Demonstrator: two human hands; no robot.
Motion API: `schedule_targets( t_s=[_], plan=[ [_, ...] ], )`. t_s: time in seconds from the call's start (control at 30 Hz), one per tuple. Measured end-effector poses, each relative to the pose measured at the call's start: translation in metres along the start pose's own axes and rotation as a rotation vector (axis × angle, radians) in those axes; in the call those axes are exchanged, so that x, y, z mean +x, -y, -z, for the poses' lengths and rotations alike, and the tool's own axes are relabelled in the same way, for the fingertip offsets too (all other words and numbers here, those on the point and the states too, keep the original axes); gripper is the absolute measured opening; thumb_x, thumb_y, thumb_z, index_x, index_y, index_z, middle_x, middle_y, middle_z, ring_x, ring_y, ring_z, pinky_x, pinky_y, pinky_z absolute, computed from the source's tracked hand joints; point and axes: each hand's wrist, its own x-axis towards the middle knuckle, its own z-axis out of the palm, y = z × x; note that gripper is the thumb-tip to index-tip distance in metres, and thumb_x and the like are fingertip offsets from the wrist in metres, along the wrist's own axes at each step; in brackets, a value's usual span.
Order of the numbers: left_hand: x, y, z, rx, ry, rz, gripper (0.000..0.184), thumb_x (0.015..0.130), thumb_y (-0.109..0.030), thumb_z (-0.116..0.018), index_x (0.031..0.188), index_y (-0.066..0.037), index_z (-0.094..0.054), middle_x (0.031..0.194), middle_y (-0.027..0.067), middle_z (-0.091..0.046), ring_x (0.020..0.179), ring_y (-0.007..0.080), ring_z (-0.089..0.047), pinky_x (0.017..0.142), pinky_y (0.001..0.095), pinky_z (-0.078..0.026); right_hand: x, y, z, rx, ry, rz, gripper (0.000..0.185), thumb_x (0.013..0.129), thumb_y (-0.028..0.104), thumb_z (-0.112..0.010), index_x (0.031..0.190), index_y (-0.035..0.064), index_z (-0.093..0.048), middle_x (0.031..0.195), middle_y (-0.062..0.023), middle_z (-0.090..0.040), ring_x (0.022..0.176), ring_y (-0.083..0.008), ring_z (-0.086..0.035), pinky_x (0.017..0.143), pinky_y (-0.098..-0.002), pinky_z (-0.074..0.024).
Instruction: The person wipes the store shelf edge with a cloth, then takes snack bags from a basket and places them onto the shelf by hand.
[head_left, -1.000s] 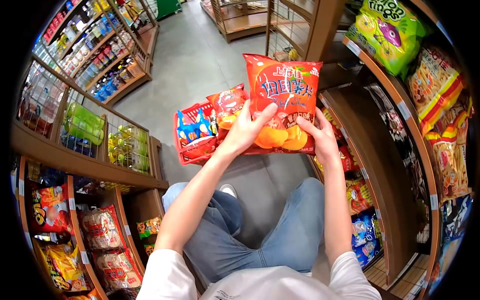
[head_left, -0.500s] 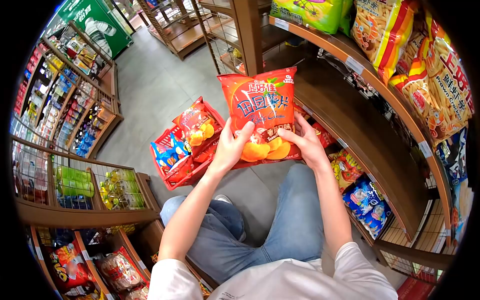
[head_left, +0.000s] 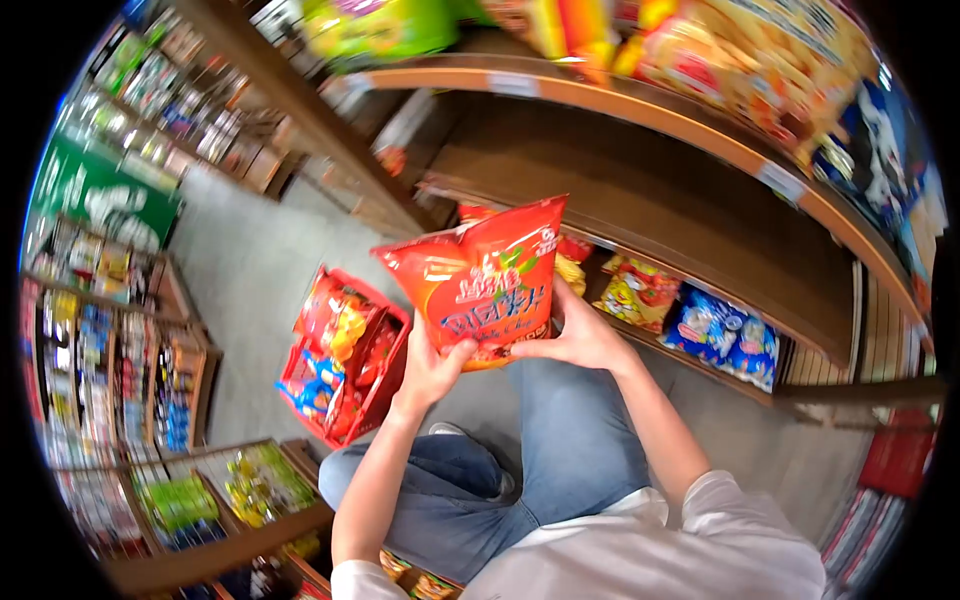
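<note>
A red bag of potato chips [head_left: 490,280] is held up in front of me, above my knees, its printed face toward me and its top tipped away. My left hand [head_left: 432,368] grips its lower left side, thumb on the front. On the lower right side, my right hand [head_left: 575,335] closes round it, thumb across the bottom front; the fingers behind the bag are hidden. Left of the hands, a red shopping basket [head_left: 372,425] stands on the floor, with red chip bags [head_left: 335,315] and a blue snack bag [head_left: 318,382] inside.
A curved brown shelf unit [head_left: 640,185] rises close on the right. Large prawn cracker bags [head_left: 760,60] fill its upper level; blue bags [head_left: 725,335] and a red-yellow bag [head_left: 637,290] lie on the bottom one. Racks of goods [head_left: 130,370] stand left, across the grey floor [head_left: 235,270].
My view has swung to the right, toward the shelves. The chip bag has come lower and closer to my body, and it is tilted more. Both hands keep hold of it.
</note>
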Motion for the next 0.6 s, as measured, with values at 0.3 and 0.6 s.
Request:
schedule_targets(
  t_s=[0.3, 0.6],
  plan=[
    [0.041, -0.004, -0.077, 0.487, 0.658, -0.154, 0.082, 0.073, -0.017, -0.087, 0.14, 0.001, -0.044, 0.138, 0.0182, -0.055, 0.127, 0.0298, -0.055, 0.106, 0.0395, -0.043, -0.13, 0.022, 0.087, -0.368, -0.353, 0.032, 0.081, 0.071, 0.015, -0.089, 0.138, 0.0022, -0.047, 0.134, -0.0127, -0.058, 0.124, -0.0229, -0.055, 0.107, -0.0391, -0.0431],
    [0.086, -0.082, -0.238, 0.351, 0.76, -0.63, 0.067, 0.084, 0.0, -0.064, 0.147, -0.007, -0.045, 0.152, 0.0185, -0.04, 0.139, 0.0395, -0.041, 0.114, 0.0443, -0.037, -0.259, 0.019, 0.178, -0.766, -0.884, -0.047, 0.061, 0.077, 0.013, -0.082, 0.13, 0.0023, -0.054, 0.126, -0.0131, -0.063, 0.118, -0.0247, -0.059, 0.102, -0.0398, -0.0467]
  ],
)
